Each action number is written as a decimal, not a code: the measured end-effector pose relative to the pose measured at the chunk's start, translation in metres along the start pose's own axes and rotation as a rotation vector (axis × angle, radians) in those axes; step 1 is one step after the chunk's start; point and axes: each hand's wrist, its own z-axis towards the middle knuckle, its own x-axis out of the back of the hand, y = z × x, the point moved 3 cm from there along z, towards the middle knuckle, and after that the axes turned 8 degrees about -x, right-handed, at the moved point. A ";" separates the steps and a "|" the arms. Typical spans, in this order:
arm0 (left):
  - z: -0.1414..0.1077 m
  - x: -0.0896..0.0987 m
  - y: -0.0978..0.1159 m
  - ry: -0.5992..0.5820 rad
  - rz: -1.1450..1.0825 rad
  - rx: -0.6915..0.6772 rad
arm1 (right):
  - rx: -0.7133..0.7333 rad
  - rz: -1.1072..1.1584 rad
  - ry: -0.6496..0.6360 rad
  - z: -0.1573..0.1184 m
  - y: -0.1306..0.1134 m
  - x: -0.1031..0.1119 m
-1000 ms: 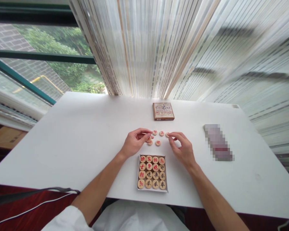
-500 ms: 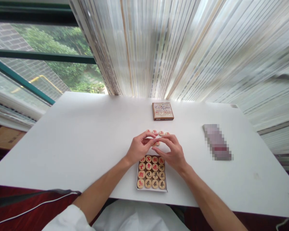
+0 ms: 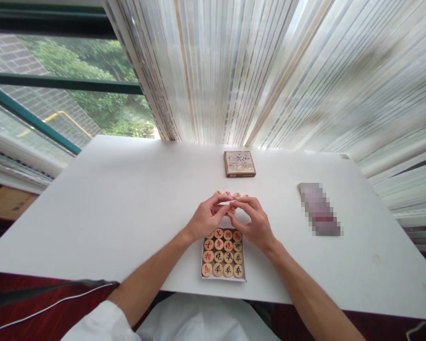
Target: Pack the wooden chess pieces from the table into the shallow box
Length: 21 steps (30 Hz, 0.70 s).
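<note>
My left hand (image 3: pixel 206 218) and my right hand (image 3: pixel 252 221) meet above the table, just beyond an open box. Between their fingertips they pinch a round wooden piece (image 3: pixel 231 209) with a red character. Past my fingers, a row of several red-marked pieces (image 3: pixel 237 195) lies on the table, partly covered by my hands. The open white-edged box (image 3: pixel 223 280) holds rows of round pieces, some with red characters and some with black ones (image 3: pixel 228 270). My left hand hides part of its far left corner.
A flat box lid (image 3: pixel 240 164) with printed characters lies on the white table (image 3: pixel 128 203) behind the row. To the right is a blurred, pixelated flat object (image 3: pixel 319 209). Striped curtains (image 3: pixel 213 71) hang along the far edge, with a window at the left.
My fingers have closed in around the piece, whose red character now faces up between them. Both hands have otherwise barely moved.
</note>
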 end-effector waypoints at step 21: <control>0.001 0.009 -0.001 0.090 0.108 0.036 | -0.179 0.184 -0.039 -0.002 0.006 0.009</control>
